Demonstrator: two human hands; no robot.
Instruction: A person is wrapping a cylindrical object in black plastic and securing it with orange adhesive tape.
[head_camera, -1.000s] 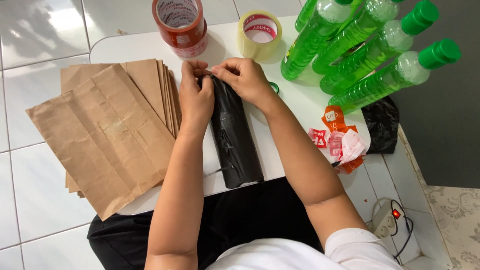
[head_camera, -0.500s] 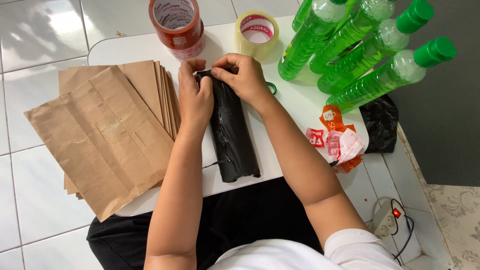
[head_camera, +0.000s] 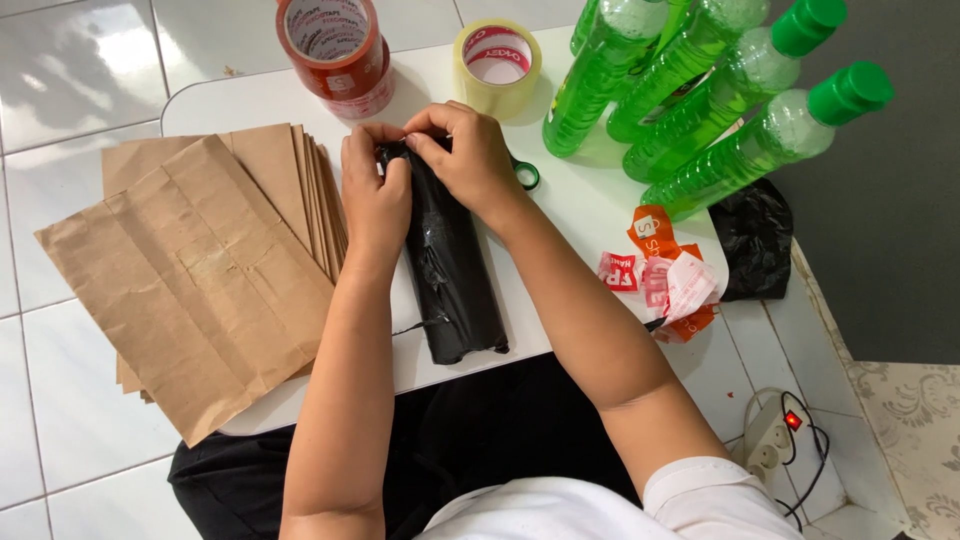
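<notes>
Black plastic-wrapped cylindrical parcel (head_camera: 450, 270): lies lengthwise on white table (head_camera: 590, 210), beside stacked brown paper envelopes (head_camera: 200, 280). Left hand (head_camera: 375, 195) and right hand (head_camera: 470, 160) pinch its far end, fingers closed on film. Likely slippery, soft-skinned, firm within; grasp around the body.

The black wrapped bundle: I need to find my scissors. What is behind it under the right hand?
A green scissor handle loop pokes out beside the right hand. The blades are hidden by that hand and the black bundle.
</notes>
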